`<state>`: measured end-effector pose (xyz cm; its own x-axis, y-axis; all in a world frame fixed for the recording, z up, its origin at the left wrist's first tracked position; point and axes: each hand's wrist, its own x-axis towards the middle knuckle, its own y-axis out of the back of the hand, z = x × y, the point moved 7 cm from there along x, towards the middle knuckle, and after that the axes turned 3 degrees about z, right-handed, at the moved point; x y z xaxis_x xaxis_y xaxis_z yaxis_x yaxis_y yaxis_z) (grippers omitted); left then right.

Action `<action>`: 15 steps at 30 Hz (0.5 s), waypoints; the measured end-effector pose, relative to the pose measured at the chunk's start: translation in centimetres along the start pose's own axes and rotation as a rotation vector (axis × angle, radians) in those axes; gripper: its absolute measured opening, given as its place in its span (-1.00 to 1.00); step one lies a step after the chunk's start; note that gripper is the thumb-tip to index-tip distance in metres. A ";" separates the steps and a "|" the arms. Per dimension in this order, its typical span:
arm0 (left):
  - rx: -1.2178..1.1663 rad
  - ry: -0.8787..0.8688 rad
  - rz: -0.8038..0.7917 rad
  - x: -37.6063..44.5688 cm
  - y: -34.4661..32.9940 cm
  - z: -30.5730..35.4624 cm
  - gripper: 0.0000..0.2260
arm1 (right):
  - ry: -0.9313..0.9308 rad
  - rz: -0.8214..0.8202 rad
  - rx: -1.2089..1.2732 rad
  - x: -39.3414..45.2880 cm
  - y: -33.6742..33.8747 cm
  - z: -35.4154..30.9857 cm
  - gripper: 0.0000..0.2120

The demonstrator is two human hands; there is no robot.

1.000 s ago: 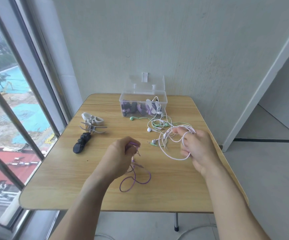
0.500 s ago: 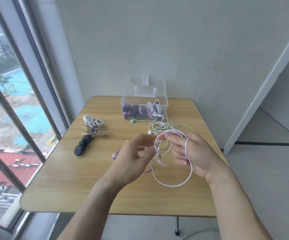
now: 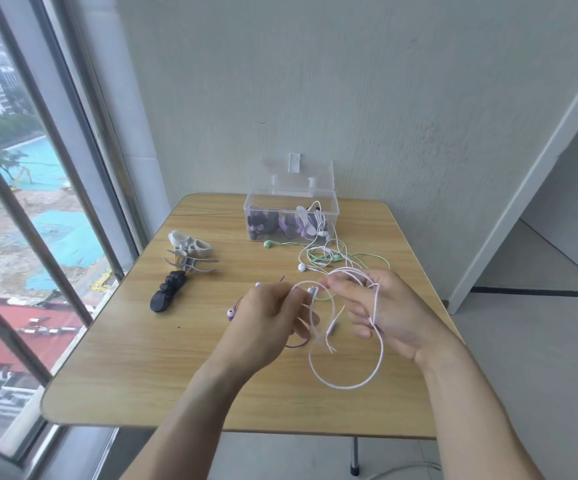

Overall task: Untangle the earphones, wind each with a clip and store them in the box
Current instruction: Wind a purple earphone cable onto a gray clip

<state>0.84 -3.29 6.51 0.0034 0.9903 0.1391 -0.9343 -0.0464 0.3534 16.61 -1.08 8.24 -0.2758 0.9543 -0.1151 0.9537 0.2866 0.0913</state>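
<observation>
A pale pink earphone cable (image 3: 348, 385) hangs in a big loop between both hands above the wooden table (image 3: 149, 368). My right hand (image 3: 389, 315) has the cable wound round its fingers and pinches it at the top. My left hand (image 3: 266, 323) pinches the same cable close to a white earbud (image 3: 312, 290). A purple earphone (image 3: 230, 313) lies on the table under my left hand, partly hidden. Green and white earphones (image 3: 325, 256) lie tangled in front of the clear box (image 3: 292, 216), which stands open and holds wound earphones.
White clips (image 3: 190, 252) and a black clip (image 3: 168, 292) lie at the table's left side, near the window. A wall stands right behind the box. The table's right edge drops to the floor.
My left hand let go of the purple earphone, which now lies on the table, and came over to the pink cable. My right hand lifted the pink loop toward me.
</observation>
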 end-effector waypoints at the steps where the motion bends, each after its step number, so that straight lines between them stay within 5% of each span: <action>1: -0.007 0.028 0.071 0.2 0.6 -0.6 -0.71 | -0.004 0.048 0.000 0.1 0.9 0.2 -0.73; 6: -0.299 0.222 0.370 0.6 4.2 -2.0 -0.66 | -0.081 0.359 -0.369 0.8 6.7 1.9 -0.87; 10: -0.608 0.398 0.425 0.6 4.8 -3.4 -0.67 | -0.289 0.280 -0.677 0.1 8.0 3.8 -0.65; 15: -0.544 0.314 0.282 0.6 3.9 -2.4 -0.67 | -0.340 0.199 -0.894 -0.7 7.8 3.5 -0.55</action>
<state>-3.69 -2.58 5.79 -0.2930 0.9448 -0.1466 -0.9306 -0.3170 -0.1830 24.70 0.23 5.58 0.0639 0.9570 -0.2829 0.4979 0.2151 0.8401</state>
